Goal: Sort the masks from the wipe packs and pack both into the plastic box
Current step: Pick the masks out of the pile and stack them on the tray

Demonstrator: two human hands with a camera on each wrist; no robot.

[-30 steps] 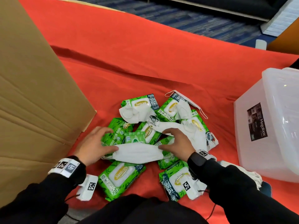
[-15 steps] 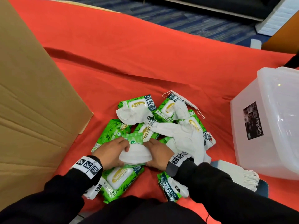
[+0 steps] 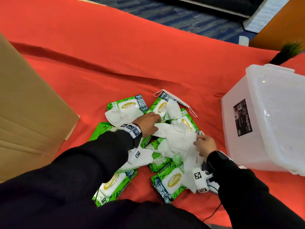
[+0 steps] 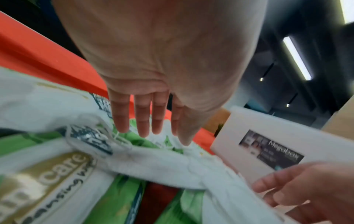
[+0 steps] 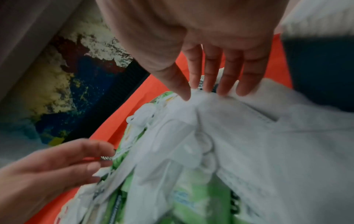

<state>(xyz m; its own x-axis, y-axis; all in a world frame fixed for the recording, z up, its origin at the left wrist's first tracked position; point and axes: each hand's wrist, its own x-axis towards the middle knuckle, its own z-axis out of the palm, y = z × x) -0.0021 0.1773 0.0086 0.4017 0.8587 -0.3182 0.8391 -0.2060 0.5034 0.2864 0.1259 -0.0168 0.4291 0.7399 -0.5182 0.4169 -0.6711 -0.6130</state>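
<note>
Green Sanicare wipe packs and white masks lie mixed in one heap on the red cloth. My left hand reaches over the heap's middle with straight fingers, just above the packs and masks. My right hand is at the heap's right side. Its straight fingertips touch the edge of a white mask. A folded mask lies under my left forearm. The translucent plastic box, labelled Megabox, stands to the right of the heap.
A large cardboard sheet lies along the left edge. A black feathery object sticks out behind the box. Blue carpet lies past the cloth's far edge. A thin black cable trails beside my right sleeve.
Both hands have let go of the white mask they held at the heap's near side. The left hand moved forward and right; the right hand moved right toward the box.
</note>
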